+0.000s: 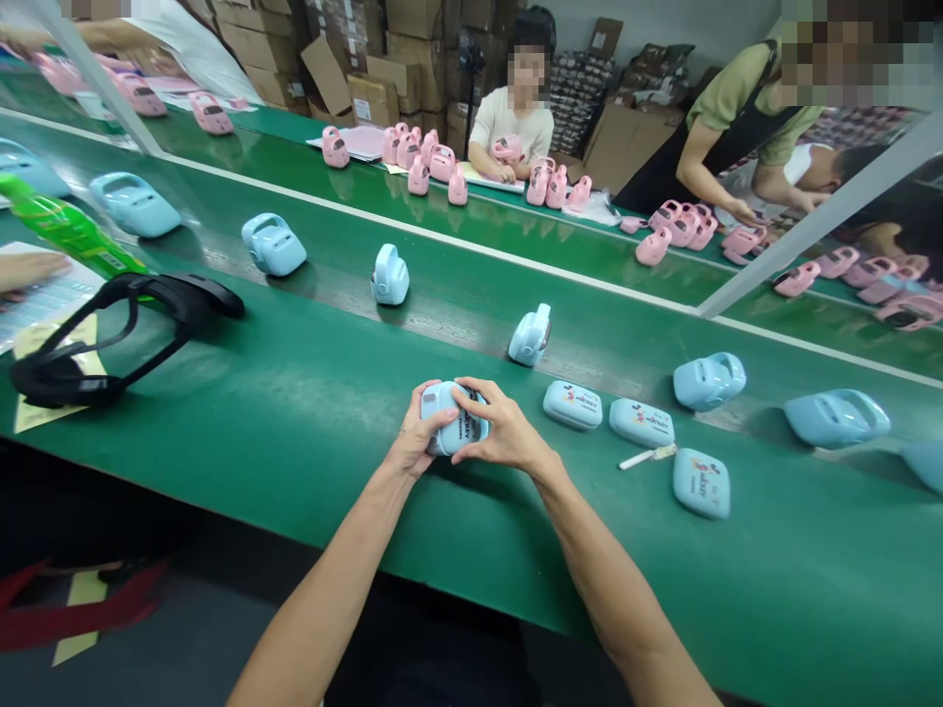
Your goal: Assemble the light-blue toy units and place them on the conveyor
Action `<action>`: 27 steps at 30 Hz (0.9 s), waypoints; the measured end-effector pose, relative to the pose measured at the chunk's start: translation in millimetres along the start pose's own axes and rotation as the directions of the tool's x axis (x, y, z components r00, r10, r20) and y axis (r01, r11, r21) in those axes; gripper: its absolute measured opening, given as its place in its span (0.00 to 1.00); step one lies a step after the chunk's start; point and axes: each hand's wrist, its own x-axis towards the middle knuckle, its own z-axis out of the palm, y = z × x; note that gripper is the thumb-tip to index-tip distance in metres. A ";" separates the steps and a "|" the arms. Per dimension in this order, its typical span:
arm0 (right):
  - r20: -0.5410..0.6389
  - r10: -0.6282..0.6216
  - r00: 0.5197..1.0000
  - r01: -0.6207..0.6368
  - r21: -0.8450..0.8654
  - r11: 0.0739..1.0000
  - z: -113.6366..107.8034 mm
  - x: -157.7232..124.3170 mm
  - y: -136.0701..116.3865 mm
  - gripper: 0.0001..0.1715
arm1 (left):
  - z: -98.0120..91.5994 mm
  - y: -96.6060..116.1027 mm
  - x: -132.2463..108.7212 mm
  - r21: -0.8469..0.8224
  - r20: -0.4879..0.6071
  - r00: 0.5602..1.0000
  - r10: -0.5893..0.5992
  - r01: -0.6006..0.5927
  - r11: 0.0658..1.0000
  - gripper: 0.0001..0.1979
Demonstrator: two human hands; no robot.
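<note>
Both my hands hold a small light blue plastic case [440, 405] with dark lettering, just above the green table near its middle. My left hand [416, 437] grips its left side, thumb across the front. My right hand [505, 422] has its fingers and thumb curled around the right side, partly covering the print. To the right of my hands lie three similar printed blue cases: one nearest [573, 406], one in the middle [640, 422] and one closer to me [702, 483]. A white stick-like tool [646, 457] with a pale end rests beside them.
Light blue handled units [389, 275] stand spaced along the belt strip [457, 324] beyond my hands. A black strapped headset [118, 334] and a green bottle [74, 226] are at left. Co-workers sit and stand across the line by pink units [442, 162]. A slanted white post [817, 216] rises at right.
</note>
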 end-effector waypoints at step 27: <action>-0.213 0.469 0.857 -0.322 0.489 0.811 44.0 -6.0 16.0 0.62 | -20.3 0.3 39.8 0.518 -0.102 0.853 0.513 -0.395 0.759 0.31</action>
